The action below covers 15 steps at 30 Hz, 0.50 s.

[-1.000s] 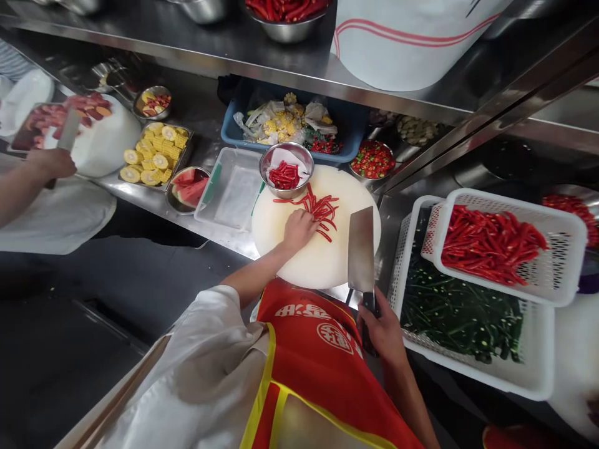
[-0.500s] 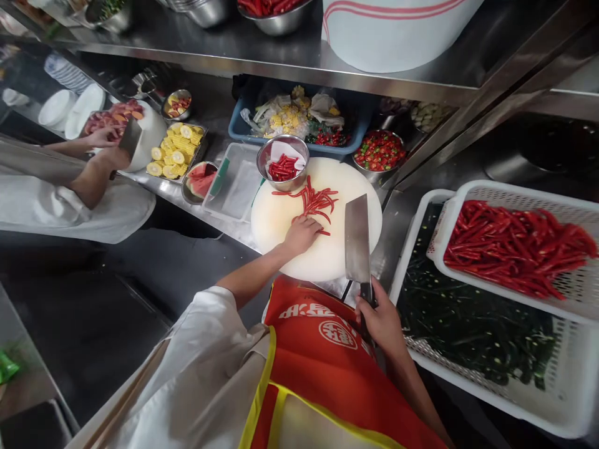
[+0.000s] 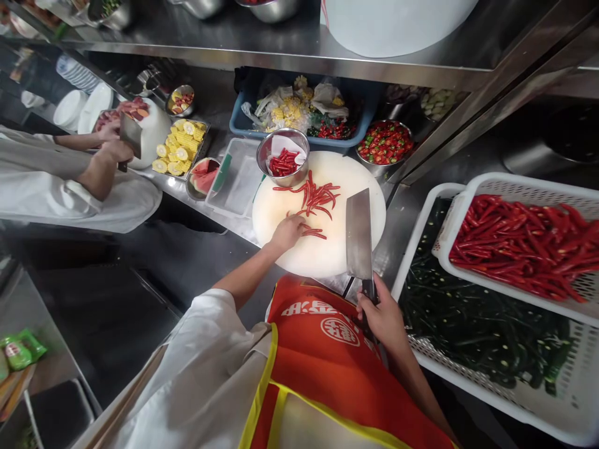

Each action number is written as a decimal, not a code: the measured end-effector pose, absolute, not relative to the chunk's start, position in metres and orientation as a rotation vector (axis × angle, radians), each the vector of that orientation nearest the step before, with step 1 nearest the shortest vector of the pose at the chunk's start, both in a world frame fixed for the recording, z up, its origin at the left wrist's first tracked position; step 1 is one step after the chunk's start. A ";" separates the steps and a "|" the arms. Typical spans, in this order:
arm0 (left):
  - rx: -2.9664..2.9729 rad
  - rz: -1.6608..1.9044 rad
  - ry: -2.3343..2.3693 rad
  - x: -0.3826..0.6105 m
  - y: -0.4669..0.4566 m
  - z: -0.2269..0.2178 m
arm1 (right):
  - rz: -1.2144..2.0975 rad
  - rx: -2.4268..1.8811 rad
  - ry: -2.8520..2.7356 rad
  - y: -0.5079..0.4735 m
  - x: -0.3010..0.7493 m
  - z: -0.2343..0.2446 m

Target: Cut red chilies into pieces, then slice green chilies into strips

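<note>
A round white cutting board (image 3: 327,255) carries a loose pile of red chilies (image 3: 318,198). My left hand (image 3: 286,232) rests on the board with its fingers bent over a few chilies at the pile's near edge. My right hand (image 3: 382,315) grips the handle of a cleaver (image 3: 358,234), whose blade lies over the board's right side, clear of the chilies. A small steel bowl (image 3: 282,158) with cut red chili pieces stands at the board's far edge.
Right of the board, a white basket of red chilies (image 3: 528,234) sits over a larger basket of green chilies (image 3: 477,330). Behind are a blue tray of scraps (image 3: 299,112), a bowl of chopped chilies (image 3: 384,142), a clear container (image 3: 236,181), watermelon, corn. A co-worker's hands (image 3: 110,146) cut at left.
My left hand has drawn a few chilies toward me, away from the pile. The cleaver has stayed at the board's right. The view has shifted left, bringing the co-worker nearer.
</note>
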<state>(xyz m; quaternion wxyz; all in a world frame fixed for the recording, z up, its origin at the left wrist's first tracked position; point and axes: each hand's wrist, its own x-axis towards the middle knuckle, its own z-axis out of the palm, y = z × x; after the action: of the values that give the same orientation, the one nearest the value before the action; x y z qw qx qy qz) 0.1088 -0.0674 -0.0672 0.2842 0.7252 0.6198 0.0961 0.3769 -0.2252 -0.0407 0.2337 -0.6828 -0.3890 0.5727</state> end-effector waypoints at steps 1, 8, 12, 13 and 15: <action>1.951 0.254 1.664 0.113 -0.067 -0.068 | 1.590 -1.865 -1.062 -0.225 0.377 -0.041; 2.033 0.311 1.670 0.113 -0.057 -0.071 | 1.606 -1.857 -1.079 -0.226 0.377 -0.043; 1.996 0.189 1.852 0.097 -0.043 -0.070 | 1.614 -1.879 -1.118 -0.226 0.378 -0.041; 2.013 0.140 1.841 0.095 -0.041 -0.070 | 1.609 -1.887 -1.123 -0.225 0.378 -0.040; 2.046 0.071 1.800 0.095 -0.038 -0.070 | 1.594 -1.912 -1.128 -0.224 0.378 -0.038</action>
<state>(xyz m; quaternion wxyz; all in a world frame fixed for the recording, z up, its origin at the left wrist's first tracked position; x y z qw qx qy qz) 0.0949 -0.0380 -0.0697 0.2061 0.7345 0.6460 0.0256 0.3780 -0.2239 -0.0383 0.2028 -0.6852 -0.4040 0.5711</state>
